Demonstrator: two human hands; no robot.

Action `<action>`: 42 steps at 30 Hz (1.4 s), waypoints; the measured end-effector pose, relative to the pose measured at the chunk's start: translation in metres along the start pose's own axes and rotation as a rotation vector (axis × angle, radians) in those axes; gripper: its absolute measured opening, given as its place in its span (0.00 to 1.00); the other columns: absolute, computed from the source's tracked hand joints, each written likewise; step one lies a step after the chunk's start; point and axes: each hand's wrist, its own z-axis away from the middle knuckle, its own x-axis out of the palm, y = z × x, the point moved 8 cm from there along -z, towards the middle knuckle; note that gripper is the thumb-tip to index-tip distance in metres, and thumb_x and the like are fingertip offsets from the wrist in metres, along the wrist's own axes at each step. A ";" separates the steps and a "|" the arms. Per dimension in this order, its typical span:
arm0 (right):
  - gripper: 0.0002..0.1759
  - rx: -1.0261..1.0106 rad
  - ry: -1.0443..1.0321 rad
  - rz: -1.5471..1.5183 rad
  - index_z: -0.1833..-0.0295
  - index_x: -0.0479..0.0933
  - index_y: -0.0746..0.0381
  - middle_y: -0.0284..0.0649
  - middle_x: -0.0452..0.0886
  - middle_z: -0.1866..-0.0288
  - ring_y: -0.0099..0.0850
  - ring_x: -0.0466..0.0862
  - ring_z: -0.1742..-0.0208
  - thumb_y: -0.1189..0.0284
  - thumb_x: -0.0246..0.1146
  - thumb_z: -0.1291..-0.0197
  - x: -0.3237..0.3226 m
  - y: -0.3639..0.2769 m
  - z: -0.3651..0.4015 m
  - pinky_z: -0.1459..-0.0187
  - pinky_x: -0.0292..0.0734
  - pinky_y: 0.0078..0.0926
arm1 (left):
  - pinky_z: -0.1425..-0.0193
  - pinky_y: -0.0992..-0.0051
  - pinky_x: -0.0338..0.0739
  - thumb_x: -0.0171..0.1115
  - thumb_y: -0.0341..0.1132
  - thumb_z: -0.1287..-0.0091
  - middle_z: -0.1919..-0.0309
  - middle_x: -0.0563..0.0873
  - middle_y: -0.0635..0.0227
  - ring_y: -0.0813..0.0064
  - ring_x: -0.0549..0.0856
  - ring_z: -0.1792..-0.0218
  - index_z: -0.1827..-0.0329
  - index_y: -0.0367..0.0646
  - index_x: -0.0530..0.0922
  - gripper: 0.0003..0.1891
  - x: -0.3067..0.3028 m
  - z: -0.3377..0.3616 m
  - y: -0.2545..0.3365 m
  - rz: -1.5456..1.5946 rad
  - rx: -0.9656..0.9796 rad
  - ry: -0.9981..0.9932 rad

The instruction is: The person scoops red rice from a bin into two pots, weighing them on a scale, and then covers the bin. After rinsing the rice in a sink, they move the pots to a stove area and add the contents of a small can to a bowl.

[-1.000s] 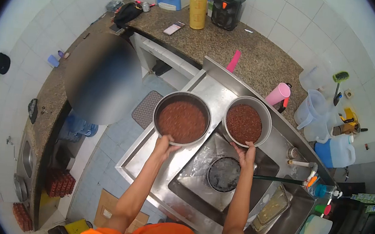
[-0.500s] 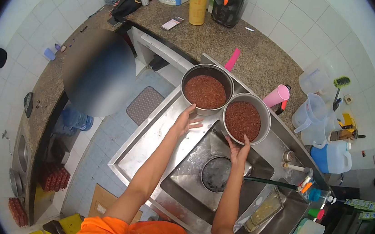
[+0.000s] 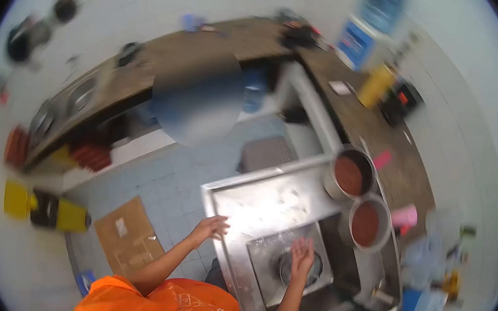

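Note:
Over the near left edge of the steel sink unit (image 3: pixel 293 199), my left hand (image 3: pixel 209 230) is raised with its fingers apart, holding nothing. My right hand (image 3: pixel 302 259) hovers above the sink basin with fingers stretched and nothing in it. Beneath the right hand, partly hidden, a round pan (image 3: pixel 317 271) sits in the basin. Farther off to the right, two round metal pans stand side by side on the sink unit: the back pan (image 3: pixel 350 174) and the front pan (image 3: pixel 366 224), both with reddish-brown contents. Neither hand touches them.
A granite counter (image 3: pixel 326 118) runs behind, holding a water dispenser (image 3: pixel 358 42), a yellow roll (image 3: pixel 376 85) and a pink cup (image 3: pixel 405 215). Flattened cardboard (image 3: pixel 128 234) lies on the floor at left. A large smeared shape (image 3: pixel 197 98) hides part of the far counter.
Both hands have come away from the two filled pans, drawing back toward my body. My view has swung left, so the pans now appear farther right. The picture is blurred.

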 end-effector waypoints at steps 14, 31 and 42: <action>0.19 0.559 -0.748 1.312 0.34 0.72 0.59 0.45 0.83 0.45 0.37 0.86 0.53 0.63 0.54 0.25 0.122 0.396 0.225 0.54 0.85 0.35 | 0.52 0.69 0.81 0.51 0.32 0.31 0.47 0.86 0.62 0.70 0.86 0.53 0.33 0.44 0.73 0.22 -0.254 0.494 -0.348 0.655 0.233 0.996; 0.21 0.845 -1.404 2.376 0.43 0.79 0.58 0.39 0.86 0.50 0.34 0.87 0.58 0.59 0.57 0.36 0.004 0.693 0.504 0.63 0.85 0.37 | 0.51 0.66 0.80 0.50 0.41 0.26 0.44 0.83 0.58 0.63 0.85 0.51 0.32 0.42 0.71 0.23 -0.338 0.896 -0.646 1.182 0.306 1.629; 0.19 0.389 -1.983 1.442 0.36 0.76 0.61 0.42 0.86 0.48 0.33 0.86 0.53 0.67 0.58 0.28 0.214 0.983 0.837 0.49 0.81 0.31 | 0.51 0.59 0.80 0.54 0.46 0.29 0.43 0.80 0.56 0.59 0.84 0.51 0.32 0.41 0.69 0.26 -0.333 1.022 -0.836 1.491 -0.030 1.789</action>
